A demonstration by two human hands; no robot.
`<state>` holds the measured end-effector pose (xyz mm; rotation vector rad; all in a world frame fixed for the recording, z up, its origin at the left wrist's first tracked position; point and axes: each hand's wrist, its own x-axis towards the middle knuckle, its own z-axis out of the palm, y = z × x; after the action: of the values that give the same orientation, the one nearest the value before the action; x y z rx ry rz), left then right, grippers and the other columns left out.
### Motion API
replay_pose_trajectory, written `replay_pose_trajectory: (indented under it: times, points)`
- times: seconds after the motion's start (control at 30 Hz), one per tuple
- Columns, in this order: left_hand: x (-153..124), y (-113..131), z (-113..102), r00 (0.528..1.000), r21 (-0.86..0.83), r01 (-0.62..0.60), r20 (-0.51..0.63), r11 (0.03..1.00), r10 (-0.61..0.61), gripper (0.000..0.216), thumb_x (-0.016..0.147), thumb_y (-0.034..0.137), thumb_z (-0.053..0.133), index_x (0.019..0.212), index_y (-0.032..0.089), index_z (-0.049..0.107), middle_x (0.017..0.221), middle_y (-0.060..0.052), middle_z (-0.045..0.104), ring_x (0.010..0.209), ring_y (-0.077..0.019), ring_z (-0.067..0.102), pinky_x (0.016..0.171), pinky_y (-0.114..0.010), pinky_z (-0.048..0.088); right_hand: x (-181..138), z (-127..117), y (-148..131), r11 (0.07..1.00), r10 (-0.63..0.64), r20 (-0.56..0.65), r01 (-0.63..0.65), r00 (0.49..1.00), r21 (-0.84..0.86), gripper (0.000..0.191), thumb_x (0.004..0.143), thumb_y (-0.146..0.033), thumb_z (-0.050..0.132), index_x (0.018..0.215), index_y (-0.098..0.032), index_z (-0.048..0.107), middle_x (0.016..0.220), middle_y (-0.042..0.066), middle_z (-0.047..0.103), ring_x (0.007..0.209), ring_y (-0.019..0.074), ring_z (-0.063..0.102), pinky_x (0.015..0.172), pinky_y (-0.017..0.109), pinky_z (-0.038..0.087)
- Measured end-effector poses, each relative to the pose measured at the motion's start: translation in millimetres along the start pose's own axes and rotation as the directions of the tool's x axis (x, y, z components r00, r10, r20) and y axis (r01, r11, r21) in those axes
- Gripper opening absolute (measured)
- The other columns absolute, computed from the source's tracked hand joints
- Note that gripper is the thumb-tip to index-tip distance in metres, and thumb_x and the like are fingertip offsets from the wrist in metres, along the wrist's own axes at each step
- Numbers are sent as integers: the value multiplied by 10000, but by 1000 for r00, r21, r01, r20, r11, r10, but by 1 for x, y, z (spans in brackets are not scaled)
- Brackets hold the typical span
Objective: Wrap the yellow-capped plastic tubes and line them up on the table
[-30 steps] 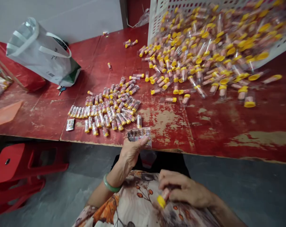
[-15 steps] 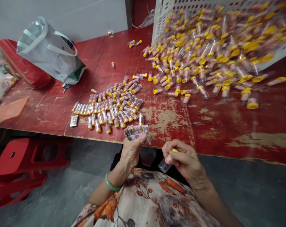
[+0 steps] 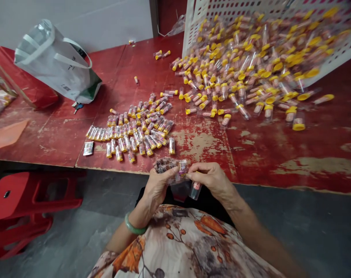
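My left hand (image 3: pixel 159 183) is closed on a fanned stack of printed stickers or labels (image 3: pixel 166 165), its thumb pressed on top. My right hand (image 3: pixel 214 179) holds a clear plastic tube (image 3: pixel 195 190) with a pink filling, tilted with its clear end downward. Its thumb and forefinger meet the right edge of the stack. The tube's cap is mostly hidden by the fingers. Ahead on the red table (image 3: pixel 201 143) lie rows of labelled tubes with yellow caps (image 3: pixel 129 133). One silvery tube (image 3: pixel 171 145) stands apart just beyond the stack.
A white perforated crate (image 3: pixel 189 33) lies tipped at the back right, spilling a heap of yellow-capped tubes (image 3: pixel 236 69). A white tote bag (image 3: pixel 59 65), keys (image 3: pixel 77 107) and a small silvery packet (image 3: pixel 88 148) are on the left. Red stools (image 3: pixel 19 193) stand beside the table.
My right hand has moved left with the tube, and its fingertips have come to the edge of the label stack. The left hand still grips the stack. The view has shifted slightly.
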<state>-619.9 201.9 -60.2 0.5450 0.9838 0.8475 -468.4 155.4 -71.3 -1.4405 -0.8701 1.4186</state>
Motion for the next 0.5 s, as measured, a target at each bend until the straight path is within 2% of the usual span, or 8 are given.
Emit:
replay_pose_trajectory:
  times: [0.07, 0.13, 0.23, 0.3, 0.43, 0.5]
  points:
    - [3, 2, -3, 1000, -6, 5, -15, 1000, -5, 327, 522, 205, 855, 793, 120, 693, 761, -44, 717, 644, -153, 650, 671, -286, 531, -3, -8, -2, 999, -22, -3, 22, 1000, -23, 222, 690, -357, 709, 665, -141, 663, 513, -8, 567, 465, 90, 504, 475, 196, 381]
    - [5, 3, -3, 999, -53, -8, -42, 999, 6, 342, 521, 194, 857, 815, 126, 696, 783, -42, 724, 668, -156, 661, 700, -294, 535, -12, -16, -1, 997, -67, -52, 69, 996, 27, 231, 741, -379, 691, 745, -149, 671, 612, 2, 588, 512, 81, 500, 471, 186, 363]
    - [6, 1, -1, 998, -137, -47, -55, 990, 40, 383, 524, 180, 857, 868, 140, 694, 823, -40, 729, 709, -166, 675, 754, -322, 538, -29, -21, 9, 972, -182, -84, 193, 980, 135, 175, 788, -341, 668, 829, -173, 645, 786, 11, 587, 513, 57, 455, 431, 185, 318]
    - [5, -1, 1, 998, -176, -42, -49, 984, 34, 374, 535, 190, 854, 867, 139, 690, 812, -39, 727, 698, -167, 676, 765, -334, 539, -40, -17, 16, 947, -273, -82, 283, 958, 152, 126, 802, -281, 657, 878, -187, 622, 881, 20, 573, 531, 59, 467, 454, 201, 361]
    - [3, -1, 8, 993, -225, 30, -101, 974, -54, 322, 531, 205, 854, 792, 130, 681, 751, -34, 716, 680, -172, 673, 738, -323, 543, -51, -1, 22, 900, -430, -126, 436, 894, 19, 116, 836, -229, 612, 943, -189, 592, 928, 52, 560, 700, 123, 554, 585, 245, 469]
    - [1, 1, 11, 987, -256, 66, -124, 964, -101, 283, 529, 188, 851, 740, 131, 672, 714, -25, 706, 677, -175, 672, 712, -306, 546, -51, 5, 22, 854, -521, -153, 510, 840, -106, 102, 836, -222, 609, 931, -188, 593, 931, 63, 570, 802, 159, 573, 667, 273, 494]
